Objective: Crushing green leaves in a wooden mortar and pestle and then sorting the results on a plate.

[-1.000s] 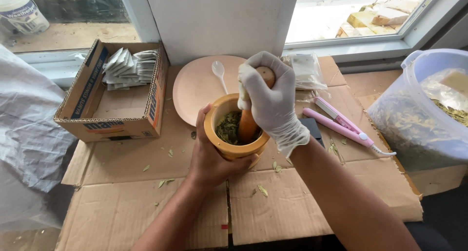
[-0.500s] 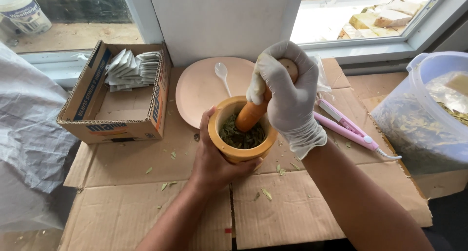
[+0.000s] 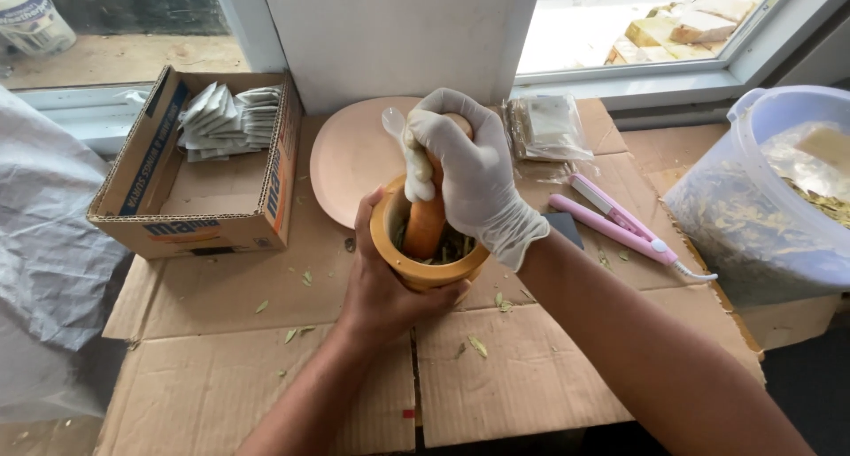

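On cardboard (image 3: 266, 359), pestle (image 3: 427, 226) inside gloved right grip (image 3: 469, 186).

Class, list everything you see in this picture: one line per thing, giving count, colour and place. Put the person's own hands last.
mortar: one, yellow-orange, centre, green leaves inside
pestle: one, orange wood, standing in mortar
plate: one, pale pink, behind mortar
spoon: one, white, on plate
cardboard box: one, brown, left, holding grey sachets
clear packets: small pile, right of plate
pink flat iron: one, right
plastic tub: one, pale blue, far right, dried leaves inside
cardboard sheets: brown, covering table
left hand: bare, gripping mortar
right hand: white glove, gripping pestle
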